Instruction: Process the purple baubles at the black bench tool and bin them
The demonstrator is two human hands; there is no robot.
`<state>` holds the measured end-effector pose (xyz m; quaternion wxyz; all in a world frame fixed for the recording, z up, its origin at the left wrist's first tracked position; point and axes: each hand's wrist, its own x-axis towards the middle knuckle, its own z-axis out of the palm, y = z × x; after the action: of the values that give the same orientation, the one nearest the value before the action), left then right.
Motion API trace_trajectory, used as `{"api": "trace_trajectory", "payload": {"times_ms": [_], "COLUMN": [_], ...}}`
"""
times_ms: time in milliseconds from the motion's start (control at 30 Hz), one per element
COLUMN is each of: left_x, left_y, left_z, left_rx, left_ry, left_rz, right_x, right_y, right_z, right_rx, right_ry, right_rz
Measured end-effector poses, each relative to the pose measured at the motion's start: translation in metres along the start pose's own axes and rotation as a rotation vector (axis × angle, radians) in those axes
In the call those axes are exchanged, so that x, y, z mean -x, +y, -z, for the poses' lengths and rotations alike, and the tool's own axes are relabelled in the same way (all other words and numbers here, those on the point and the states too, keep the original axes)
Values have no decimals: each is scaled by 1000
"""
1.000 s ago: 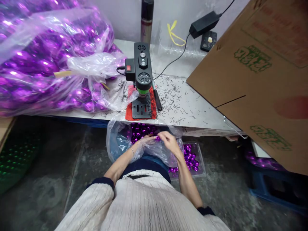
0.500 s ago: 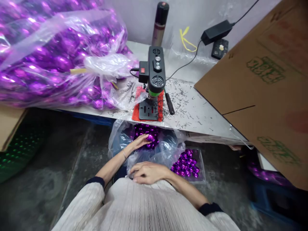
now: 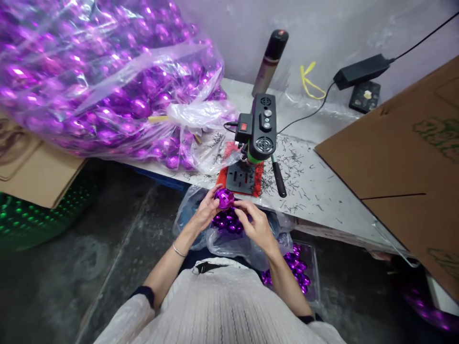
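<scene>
My left hand (image 3: 206, 209) holds a shiny purple bauble (image 3: 224, 198), fingers curved round its left side. The bauble is above an open clear plastic bag (image 3: 224, 243) on my lap, in which several more purple baubles (image 3: 228, 222) lie. At the bauble's right side is my right hand (image 3: 255, 223), its thumb and fingertips drawn together. Whatever is between those fingertips is too small to make out. Just beyond my hands, a small black drill press (image 3: 263, 129) stands on a red mat (image 3: 258, 181), its black lever (image 3: 278, 179) hanging to the right.
A huge clear bag of purple baubles (image 3: 118, 81) fills the table's left. Short black bits litter the white table (image 3: 304, 177). A spray can (image 3: 268, 64) stands behind the press, a cardboard box (image 3: 398, 162) at right. A clear tray (image 3: 313, 272) of baubles sits below right.
My left hand has come up from the bag with a bauble. My right hand has risen from my lap to the bauble. The view has shifted, so the table appears farther right.
</scene>
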<state>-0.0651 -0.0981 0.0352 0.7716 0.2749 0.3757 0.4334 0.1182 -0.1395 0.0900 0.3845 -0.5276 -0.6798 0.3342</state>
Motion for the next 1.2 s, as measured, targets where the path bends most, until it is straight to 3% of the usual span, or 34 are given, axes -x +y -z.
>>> {"api": "trace_trajectory", "payload": {"times_ms": [200,333,467,633,767,900,1067,1200], "left_x": [-32,-65,-92,-98,-95,-96,-104,-110], "left_y": [9,13,5,-8,-6,-5,-11,-16], "left_z": [-24,-31,-33,-32,-30,-29,-30,-27], "left_rx": [-100,-193,-500,-933,-1095,-1141,-1094,-1068], "left_ry": [98,208,323,442,361,233,175,151], "left_rz": [-176,-236,-412,-566,-635,-696,-712,-738], "right_x": [-17,-15,-1,24,36,30,2,-23], "right_y": [10,22,32,42,47,47,38,25], "right_z": [2,5,2,-5,-5,8,38,58], "right_rx": [115,150,157,144,151,170,231,333], "right_ry": [164,168,125,95,102,152,316,522], "right_rz": [28,43,13,-59,-99,-66,79,264]}}
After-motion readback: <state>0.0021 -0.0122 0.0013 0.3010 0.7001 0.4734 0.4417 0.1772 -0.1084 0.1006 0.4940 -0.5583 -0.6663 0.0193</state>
